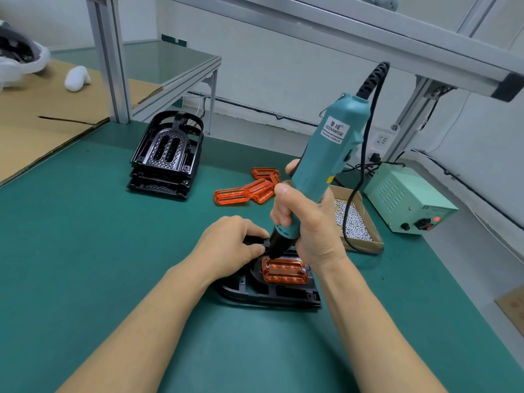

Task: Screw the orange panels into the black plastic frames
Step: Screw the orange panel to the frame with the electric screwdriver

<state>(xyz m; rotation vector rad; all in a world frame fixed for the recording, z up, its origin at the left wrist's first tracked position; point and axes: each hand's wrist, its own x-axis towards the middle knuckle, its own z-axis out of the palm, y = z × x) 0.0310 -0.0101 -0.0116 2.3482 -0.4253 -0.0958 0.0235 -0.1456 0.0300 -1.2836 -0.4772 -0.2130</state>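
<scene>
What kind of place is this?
Likely a small factory assembly bench: a teal corded electric screwdriver held in the right hand, a cardboard tray of silver screws, a stack of black plastic frames, all on a green work mat.

The worktop (85, 236) wears a matt green mat. The orange panel (284, 270) is glossy translucent plastic, seated in a black plastic frame (263, 293) with a slight sheen. The electric screwdriver (329, 154) has a smooth teal plastic body. Shiny metal screws (354, 219) fill a cardboard box (368, 245).
</scene>
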